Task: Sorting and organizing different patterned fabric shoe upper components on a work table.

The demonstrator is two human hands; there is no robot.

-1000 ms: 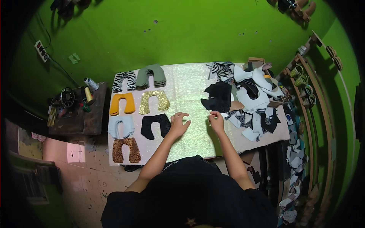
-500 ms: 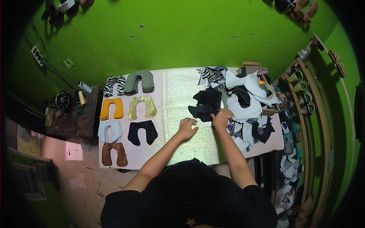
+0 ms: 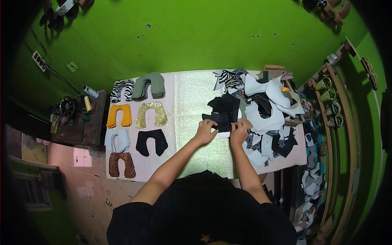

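Both hands are at the near edge of some dark cut pieces right of the table's middle. My left hand [image 3: 205, 132] pinches the left part of a black patterned piece [image 3: 223, 125]. My right hand [image 3: 239, 132] grips the same piece by its right side, thumb and fingers closed. A brown tip sticks out beside the right hand; what it belongs to cannot be made out. Just beyond lie more black scraps [image 3: 223, 104]. On the left, U-shaped pieces sit in rows: zebra [image 3: 116, 94], green [image 3: 141, 90], yellow [image 3: 114, 116], gold glitter [image 3: 141, 116], white [image 3: 109, 140], black [image 3: 143, 146] and leopard [image 3: 114, 168].
A heap of white and mixed cut-offs [image 3: 267, 118] covers the table's right end, with a cardboard box [image 3: 274, 70] behind. A wooden rack [image 3: 342, 155] holding footwear stands at right. A dark side table [image 3: 83, 132] with thread spools is at left. The green wall [image 3: 204, 36] closes the back.
My left hand has moved right and slightly away from me, from the bare cloth onto the black piece. My right hand now grips that piece's near right side. The view has shifted slightly.
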